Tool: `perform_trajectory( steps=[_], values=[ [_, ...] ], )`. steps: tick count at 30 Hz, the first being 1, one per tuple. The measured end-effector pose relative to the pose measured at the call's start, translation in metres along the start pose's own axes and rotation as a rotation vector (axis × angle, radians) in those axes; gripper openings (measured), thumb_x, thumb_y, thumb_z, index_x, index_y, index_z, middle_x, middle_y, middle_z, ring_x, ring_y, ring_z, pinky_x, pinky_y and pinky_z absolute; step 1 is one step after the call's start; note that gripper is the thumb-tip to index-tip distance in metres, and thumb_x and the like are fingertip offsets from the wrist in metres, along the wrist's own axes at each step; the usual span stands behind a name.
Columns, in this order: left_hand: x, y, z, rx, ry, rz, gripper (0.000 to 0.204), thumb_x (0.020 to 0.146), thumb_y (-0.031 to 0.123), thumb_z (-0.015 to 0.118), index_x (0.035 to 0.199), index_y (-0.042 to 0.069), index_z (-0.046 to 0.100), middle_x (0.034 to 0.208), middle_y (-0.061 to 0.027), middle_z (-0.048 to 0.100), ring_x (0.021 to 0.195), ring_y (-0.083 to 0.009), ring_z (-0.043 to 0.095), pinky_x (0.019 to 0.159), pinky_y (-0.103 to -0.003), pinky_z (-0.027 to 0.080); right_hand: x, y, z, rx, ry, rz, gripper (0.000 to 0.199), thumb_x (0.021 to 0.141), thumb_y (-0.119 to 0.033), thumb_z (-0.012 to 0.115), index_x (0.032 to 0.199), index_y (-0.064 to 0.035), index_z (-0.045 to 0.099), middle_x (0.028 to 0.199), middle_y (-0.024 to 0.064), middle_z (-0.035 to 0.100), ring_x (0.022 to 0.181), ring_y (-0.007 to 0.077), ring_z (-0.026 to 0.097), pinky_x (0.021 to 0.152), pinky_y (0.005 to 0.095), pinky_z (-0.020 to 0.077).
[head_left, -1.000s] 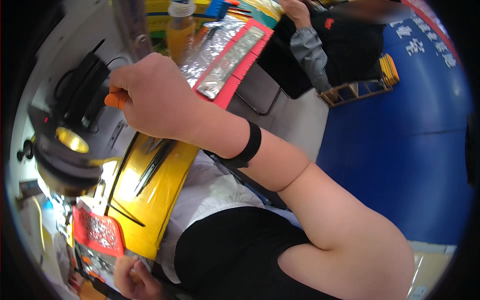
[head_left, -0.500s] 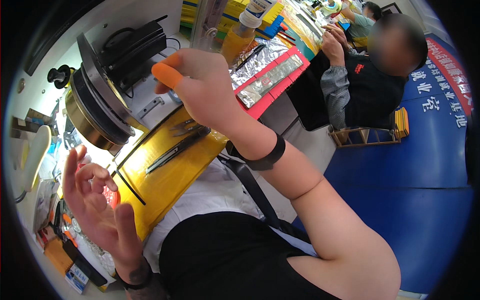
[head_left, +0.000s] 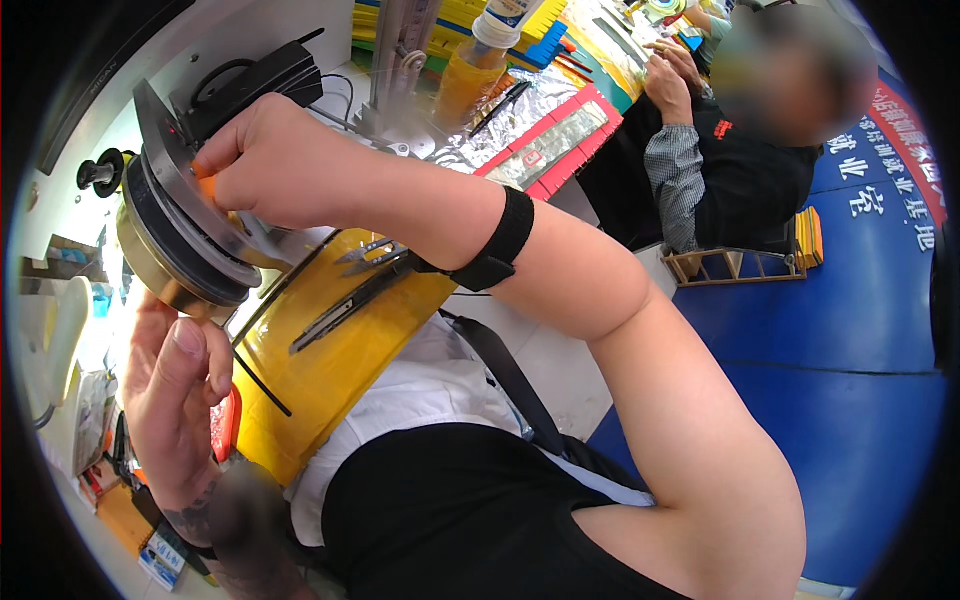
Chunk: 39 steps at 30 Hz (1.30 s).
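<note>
A round wheel with a brass-coloured face (head_left: 165,262) and a black rim is mounted on the machine at the left, beside a grey metal plate (head_left: 165,130). My right hand (head_left: 270,165) reaches across to this plate. Its fingers are closed, one wearing an orange finger cover, and its fingertips hide whatever they pinch. Below the wheel, my left hand (head_left: 175,390) is raised, thumb apart and the other fingers bent. Its upper fingers go behind the wheel's lower edge, so I cannot tell whether they touch it.
On the yellow-covered surface (head_left: 310,400) lie thread snips (head_left: 365,257), a black utility knife (head_left: 345,312) and a thin black rod (head_left: 262,380). Beyond stand a white-topped bottle (head_left: 500,22) and a red-edged board (head_left: 575,150). A seated person (head_left: 740,175) works at the right.
My right hand has moved left and down from above the bench to the metal plate. My left hand has shifted in under the wheel, its fingers now partly behind it.
</note>
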<state>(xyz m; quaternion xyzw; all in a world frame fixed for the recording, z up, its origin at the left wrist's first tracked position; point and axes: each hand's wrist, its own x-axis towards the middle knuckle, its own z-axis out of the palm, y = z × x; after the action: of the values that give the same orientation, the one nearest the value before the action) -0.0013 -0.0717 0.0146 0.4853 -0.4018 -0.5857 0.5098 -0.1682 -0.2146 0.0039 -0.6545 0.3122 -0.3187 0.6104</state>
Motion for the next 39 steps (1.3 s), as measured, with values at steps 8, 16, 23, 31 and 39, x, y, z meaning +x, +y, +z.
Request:
perform_trajectory(
  steps=[8,16,23,31,39],
  values=[
    [-0.027,0.007,-0.003,0.093,0.190,0.143,0.050,0.099,0.019,0.049,0.134,-0.016,0.042,0.080,-0.0087,0.056,0.067,-0.0111,0.049,0.058,-0.023,0.039,0.010,-0.001,0.005,-0.053,-0.021,0.004,0.021,0.072,-0.007,0.068,0.089,0.0043,0.074,0.074,0.0145,0.068,0.067,0.0163,0.061,0.066,0.0308,0.0506],
    [-0.065,-0.012,-0.083,0.472,0.399,0.205,0.011,0.102,0.009,0.048,0.092,0.004,0.051,0.075,0.0044,0.041,0.065,-0.0019,0.035,0.056,-0.019,0.025,0.010,0.002,-0.002,-0.152,0.023,0.043,0.025,0.072,-0.012,0.068,0.093,0.0004,0.076,0.077,0.0154,0.070,0.070,0.0180,0.066,0.068,0.0300,0.0524],
    [-0.084,-0.037,-0.126,0.643,0.520,0.269,0.006,0.100,0.001,0.051,0.094,0.001,0.053,0.075,0.0063,0.041,0.066,-0.0002,0.035,0.059,-0.016,0.025,-0.035,0.004,-0.002,-0.230,0.047,0.106,0.019,0.080,-0.017,0.068,0.092,-0.0040,0.076,0.070,0.0066,0.065,0.061,0.0094,0.056,0.055,0.0248,0.0429],
    [-0.064,-0.053,-0.123,0.782,0.470,0.240,0.010,0.097,0.003,0.057,0.087,0.002,0.056,0.072,0.0086,0.035,0.062,-0.0009,0.027,0.055,-0.019,0.021,-0.108,-0.004,0.084,-0.031,0.156,-0.318,0.026,0.089,-0.017,0.069,0.106,0.0016,0.061,0.076,0.0030,0.054,0.063,0.0109,0.049,0.055,0.0281,0.0400],
    [-0.056,-0.052,-0.132,0.692,0.666,0.425,0.007,0.097,0.003,0.057,0.091,-0.001,0.057,0.075,0.0066,0.039,0.063,-0.0033,0.028,0.056,-0.020,0.025,-0.043,0.004,0.169,0.534,0.410,0.069,0.030,0.096,-0.006,0.054,0.123,0.0016,0.045,0.084,0.0050,0.054,0.066,0.0059,0.046,0.060,0.0260,0.0419]
  ],
)
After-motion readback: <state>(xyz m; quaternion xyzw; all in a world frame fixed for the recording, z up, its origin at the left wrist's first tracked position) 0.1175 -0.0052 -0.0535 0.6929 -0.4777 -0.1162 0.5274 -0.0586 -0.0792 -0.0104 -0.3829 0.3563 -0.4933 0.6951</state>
